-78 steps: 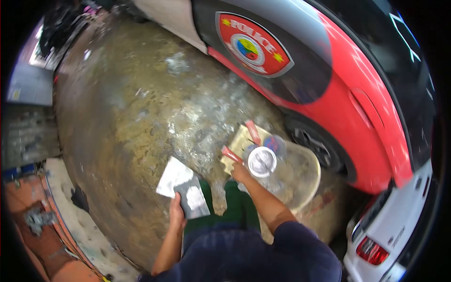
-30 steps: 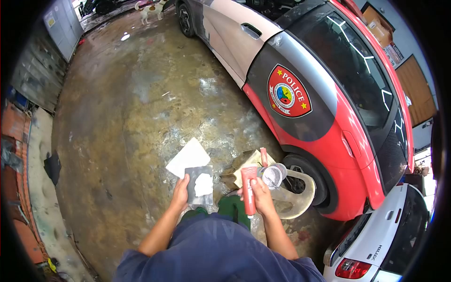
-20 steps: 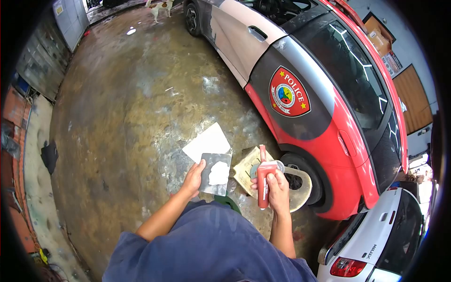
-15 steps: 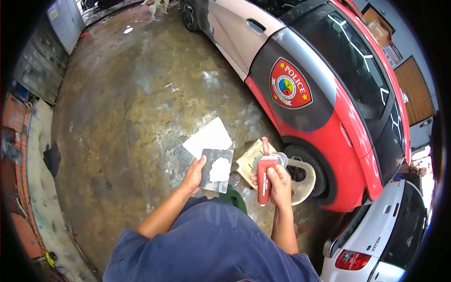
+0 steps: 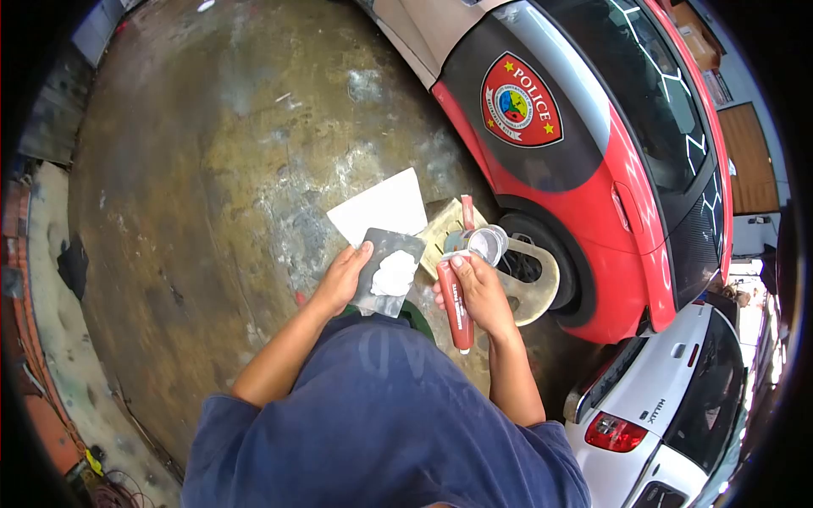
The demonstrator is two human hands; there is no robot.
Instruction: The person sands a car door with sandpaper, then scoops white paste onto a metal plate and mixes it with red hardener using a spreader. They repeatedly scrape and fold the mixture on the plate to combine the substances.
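My left hand (image 5: 342, 279) grips the edge of a dark flat mixing plate (image 5: 386, 245), which carries a lump of white putty (image 5: 393, 274). In my right hand (image 5: 481, 295) is a red squeeze tube (image 5: 457, 315) with white lettering, its narrow nozzle end pointing down towards me. The thumb presses on the tube's upper, flat end. Just beyond that hand, an open metal can (image 5: 485, 244) stands on or beside a pale yellowish block-like object (image 5: 439, 227). A white sheet (image 5: 383, 206) shows behind the plate.
A red, black and silver car (image 5: 584, 212) with a police shield stands at the right, its wheel close to the can. A cream curved piece (image 5: 546, 292) is by the wheel. Behind it is a white vehicle (image 5: 652, 440). Stained concrete floor (image 5: 195, 186) spreads left.
The view has shifted, so the car and floor sit higher in the picture. Both hands have come up in view, and the tube and plate are tilted differently. Each hand keeps its hold.
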